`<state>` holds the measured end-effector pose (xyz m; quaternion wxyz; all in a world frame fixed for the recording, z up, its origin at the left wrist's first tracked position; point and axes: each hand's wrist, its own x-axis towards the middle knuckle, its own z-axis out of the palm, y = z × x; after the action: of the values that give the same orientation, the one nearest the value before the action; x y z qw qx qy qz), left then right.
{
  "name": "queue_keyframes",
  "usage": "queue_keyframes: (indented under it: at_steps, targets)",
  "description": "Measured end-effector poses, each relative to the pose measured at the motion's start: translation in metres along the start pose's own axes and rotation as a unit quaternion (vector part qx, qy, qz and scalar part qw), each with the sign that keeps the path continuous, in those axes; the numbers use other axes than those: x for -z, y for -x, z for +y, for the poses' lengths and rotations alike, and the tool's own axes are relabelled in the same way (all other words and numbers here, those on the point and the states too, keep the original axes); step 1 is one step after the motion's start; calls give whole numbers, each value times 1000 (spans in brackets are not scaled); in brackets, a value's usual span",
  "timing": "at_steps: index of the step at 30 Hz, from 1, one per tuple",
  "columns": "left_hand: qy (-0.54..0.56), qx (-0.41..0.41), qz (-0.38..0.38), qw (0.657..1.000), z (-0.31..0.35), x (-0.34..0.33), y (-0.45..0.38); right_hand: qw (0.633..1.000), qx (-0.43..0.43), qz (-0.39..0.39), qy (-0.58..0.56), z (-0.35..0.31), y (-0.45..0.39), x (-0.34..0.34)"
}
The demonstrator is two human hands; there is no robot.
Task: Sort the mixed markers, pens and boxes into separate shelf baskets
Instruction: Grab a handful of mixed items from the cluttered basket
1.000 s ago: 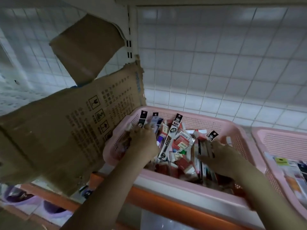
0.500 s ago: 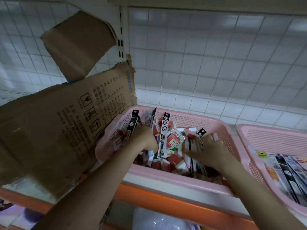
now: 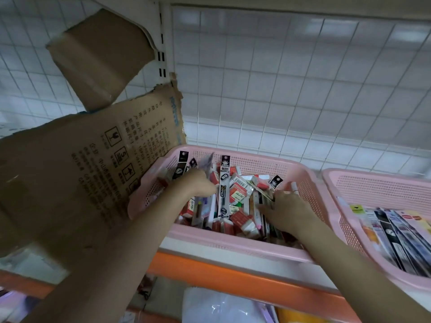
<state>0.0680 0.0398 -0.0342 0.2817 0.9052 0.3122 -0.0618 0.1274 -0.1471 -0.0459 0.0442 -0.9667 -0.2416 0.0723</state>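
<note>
A pink mesh basket (image 3: 235, 247) on the shelf holds a jumble of small red-and-white boxes (image 3: 240, 194) and long black-headed pen packets (image 3: 224, 183). My left hand (image 3: 198, 184) is inside its left part, fingers curled round several upright pen packets (image 3: 181, 165) against the basket's left wall. My right hand (image 3: 288, 212) lies in the basket's right part and grips long packets; one black header (image 3: 276, 182) sticks up past the fingers. A second pink basket (image 3: 373, 180) at the right holds long pen packets (image 3: 396, 231) laid side by side.
A torn brown cardboard box (image 3: 81, 173) leans against the left of the middle basket, one flap (image 3: 100, 57) raised. White wire grid panels back the shelf. The shelf's orange front edge (image 3: 233, 278) runs below the baskets, with bagged goods on the lower level.
Both hands stayed in the middle basket. My left hand has gathered its packets closer to the left wall, and my right hand has shifted slightly toward the right wall.
</note>
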Motion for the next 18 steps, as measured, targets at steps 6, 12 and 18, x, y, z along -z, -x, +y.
queue_keyframes:
  at_steps: [6,12,18]
  targets:
    - [55,29,6,998,-7,-2,1,999,-14,33,-22,7,-6,-5]
    - [119,-6,65,991,-5,6,4,996,9,87,-9,2,-13,11]
    - [117,-14,95,989,-2,7,-2,993,112,13,-38,-32,-37,18]
